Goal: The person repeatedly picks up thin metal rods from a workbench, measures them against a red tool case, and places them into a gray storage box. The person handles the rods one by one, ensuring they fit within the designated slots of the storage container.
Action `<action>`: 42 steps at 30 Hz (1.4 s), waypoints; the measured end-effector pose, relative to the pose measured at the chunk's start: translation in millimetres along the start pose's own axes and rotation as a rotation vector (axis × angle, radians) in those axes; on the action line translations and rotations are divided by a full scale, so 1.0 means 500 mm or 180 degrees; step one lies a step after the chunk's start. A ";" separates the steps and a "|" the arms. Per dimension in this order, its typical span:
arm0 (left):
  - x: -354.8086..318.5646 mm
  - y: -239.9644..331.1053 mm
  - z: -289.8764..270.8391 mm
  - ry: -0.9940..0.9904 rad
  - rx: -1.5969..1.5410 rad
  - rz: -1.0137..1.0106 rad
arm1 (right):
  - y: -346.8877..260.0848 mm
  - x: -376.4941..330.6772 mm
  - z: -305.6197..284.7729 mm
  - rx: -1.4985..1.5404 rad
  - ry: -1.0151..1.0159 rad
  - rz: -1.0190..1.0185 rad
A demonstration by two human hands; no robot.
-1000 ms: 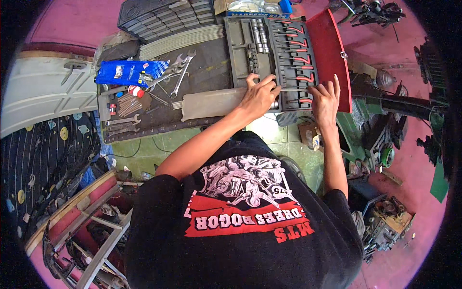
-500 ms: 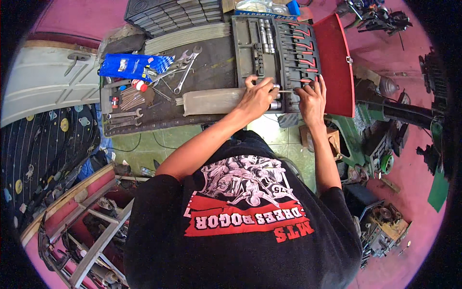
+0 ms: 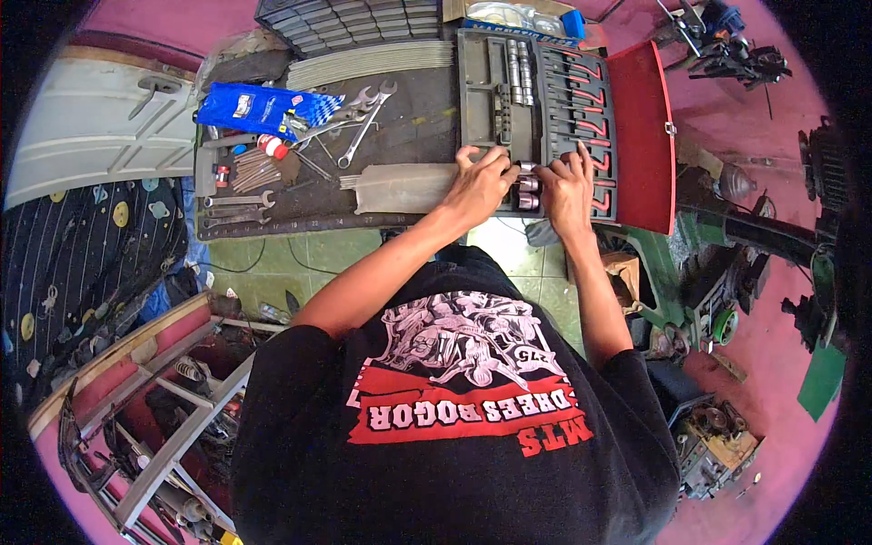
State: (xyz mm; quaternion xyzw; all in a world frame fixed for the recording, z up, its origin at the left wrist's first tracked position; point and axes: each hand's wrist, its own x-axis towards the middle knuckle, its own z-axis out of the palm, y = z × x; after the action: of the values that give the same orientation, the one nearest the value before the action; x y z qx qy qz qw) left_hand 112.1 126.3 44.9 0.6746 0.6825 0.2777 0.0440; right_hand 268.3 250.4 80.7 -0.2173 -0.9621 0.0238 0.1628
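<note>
Left hand: we are resting our left hand [image 3: 479, 184] on the near edge of the grey tool case [image 3: 484, 68], its fingers curled narrow over the row of steel sockets [image 3: 527, 186]; we cannot tell whether they are pinching one.
Right hand: we are laying our right hand [image 3: 563, 186] just beside the left, fingers spread flat on the case, tips touching the sockets and the red-handled tools; it is gripping nothing that we can see.
Sockets: they are sitting in the near row of the case, between our two hands, partly hidden by our fingers.
Tool case: it is lying open on the dark counter [image 3: 409, 118], holding upright sockets [image 3: 518, 68] in its far slots and a column of red-handled tools [image 3: 586, 100] in moulded grooves; its red lid [image 3: 643, 136] is folded out to the right.
Counter: we are seeing loose spanners [image 3: 363, 113], a blue packet [image 3: 259, 107] and a pale flat sleeve [image 3: 400, 188] spread to the left of the case.
Risk: we are judging that a socket lifted with narrow fingers could slip and roll off the near edge onto the tiled floor [image 3: 318, 250], because the row is sitting right at the counter's rim.
Risk: we are also thinking both hands crowding one row could knock neighbouring sockets out of their slots.
</note>
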 end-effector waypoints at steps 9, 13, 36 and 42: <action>-0.022 -0.014 -0.012 -0.0114 0.0013 -0.0047 | -0.026 0.005 0.021 0.0024 -0.0166 -0.0056; -0.025 -0.022 -0.008 -0.0111 -0.0017 -0.0059 | -0.026 0.002 0.036 0.0097 -0.0115 -0.0047; -0.035 -0.037 -0.006 -0.0344 0.0086 0.0022 | -0.036 -0.013 0.066 0.0281 -0.0082 0.0030; -0.032 -0.042 -0.009 -0.0381 0.0212 0.0041 | -0.038 -0.010 0.064 0.0292 -0.0117 0.0085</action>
State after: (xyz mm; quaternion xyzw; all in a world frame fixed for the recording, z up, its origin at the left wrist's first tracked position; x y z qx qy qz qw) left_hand 92.8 111.1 34.3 0.6955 0.6832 0.2141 0.0605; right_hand 254.3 231.9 51.3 -0.2220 -0.9599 0.0741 0.1546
